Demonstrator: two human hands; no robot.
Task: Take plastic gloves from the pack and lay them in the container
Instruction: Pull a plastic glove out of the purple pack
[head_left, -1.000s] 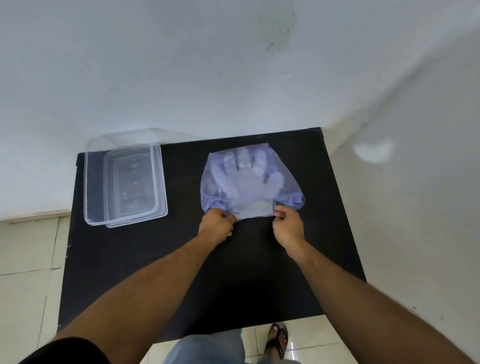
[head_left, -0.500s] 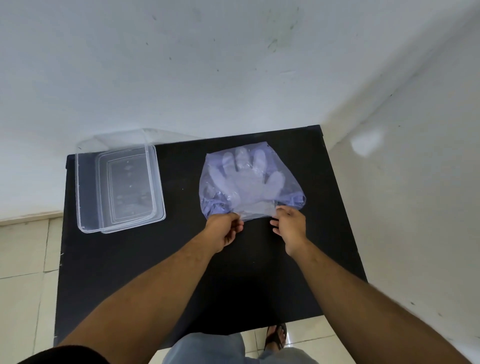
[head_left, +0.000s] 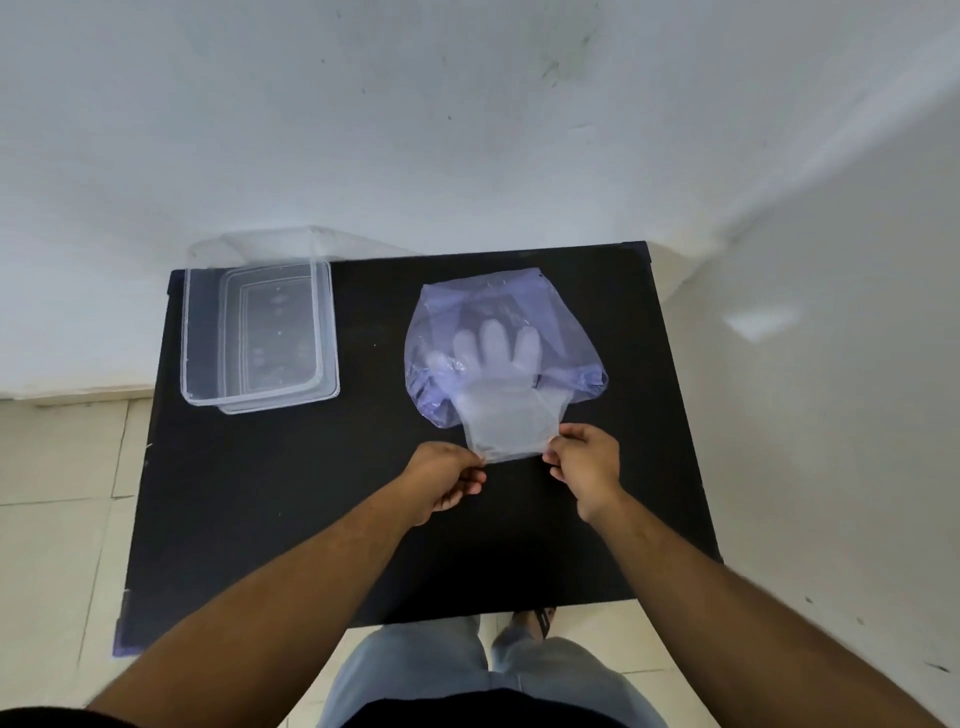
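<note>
A bluish see-through pack (head_left: 582, 382) lies on the black table (head_left: 322, 493), right of centre. A clear plastic glove (head_left: 506, 415) sticks halfway out of its near opening, cuff toward me, fingers still inside the pack. My left hand (head_left: 447, 480) pinches the cuff's left corner and my right hand (head_left: 587, 462) pinches its right corner. The clear rectangular container (head_left: 197, 343) stands at the table's far left; I cannot tell whether anything lies inside.
White walls rise close behind the table and to its right. A clear lid leans against the wall behind the container. Tiled floor shows at the left, and my legs and a sandalled foot stand at the near table edge.
Both hands have drawn back toward me, pulling the glove's cuff out of the pack. The pack stayed put.
</note>
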